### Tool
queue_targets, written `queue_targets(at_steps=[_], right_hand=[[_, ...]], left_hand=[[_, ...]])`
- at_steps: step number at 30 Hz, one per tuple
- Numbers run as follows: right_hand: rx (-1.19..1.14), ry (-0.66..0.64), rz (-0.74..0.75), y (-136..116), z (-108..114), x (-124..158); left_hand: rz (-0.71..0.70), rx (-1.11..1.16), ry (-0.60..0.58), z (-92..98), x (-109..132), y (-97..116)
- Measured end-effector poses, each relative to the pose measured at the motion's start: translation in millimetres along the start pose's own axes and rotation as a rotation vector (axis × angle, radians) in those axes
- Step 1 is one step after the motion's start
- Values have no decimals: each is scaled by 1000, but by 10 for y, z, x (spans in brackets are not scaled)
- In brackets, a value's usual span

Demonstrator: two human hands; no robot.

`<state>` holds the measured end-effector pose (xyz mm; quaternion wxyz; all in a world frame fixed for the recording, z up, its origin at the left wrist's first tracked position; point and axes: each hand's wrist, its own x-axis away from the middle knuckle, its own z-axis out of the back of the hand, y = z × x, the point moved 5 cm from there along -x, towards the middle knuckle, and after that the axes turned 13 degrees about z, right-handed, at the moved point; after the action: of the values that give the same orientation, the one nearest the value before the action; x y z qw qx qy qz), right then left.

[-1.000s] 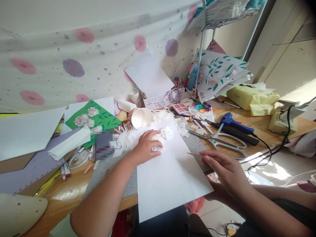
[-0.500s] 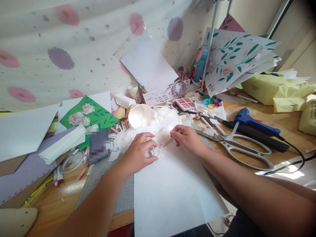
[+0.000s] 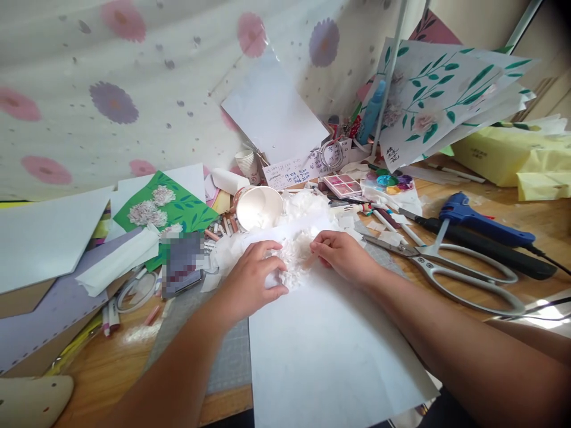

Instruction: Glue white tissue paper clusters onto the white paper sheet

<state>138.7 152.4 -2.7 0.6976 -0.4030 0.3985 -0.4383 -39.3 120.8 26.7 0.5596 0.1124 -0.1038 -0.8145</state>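
A clump of crumpled white tissue [image 3: 294, 254] lies at the far end of a large white sheet of paper [image 3: 330, 351] on the desk. My left hand [image 3: 252, 279] curls over the clump's left side, fingertips pressing it down. My right hand [image 3: 343, 254] is at the clump's right edge, fingers pinched on a thin pale stick [image 3: 310, 259] that pokes into the tissue.
Big metal scissors [image 3: 450, 270] and a blue glue gun [image 3: 482, 224] lie to the right. A tipped paper cup [image 3: 259, 207], a green flower card [image 3: 167, 209], markers, a paint palette [image 3: 343, 185] and loose papers crowd the back. A grey cutting mat [image 3: 223, 351] lies under the sheet.
My right hand came in from the sheet's right edge to the tissue clump, carrying the thin stick. The view shifted closer and rightward. My left hand stayed on the tissue.
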Motion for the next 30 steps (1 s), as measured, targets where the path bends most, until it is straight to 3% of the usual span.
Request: queue_targets(at_steps=[11,17,20,24,30], right_hand=[[-106,73,-1,57,8,-34],[-221,425,117,94,254,35],[-164,532,187,9,404,232],[-68,487,194,-39,510,586],[-53,395,108,71,511,767]], left_hand=[[-37,54,-41,-48,-12,-16],[-115,129,180,174,45,49],[-151,31,87,83,75,158],[-95,-159,-140,-184,55,195],[-65,-88,-99,-259,-36,24]])
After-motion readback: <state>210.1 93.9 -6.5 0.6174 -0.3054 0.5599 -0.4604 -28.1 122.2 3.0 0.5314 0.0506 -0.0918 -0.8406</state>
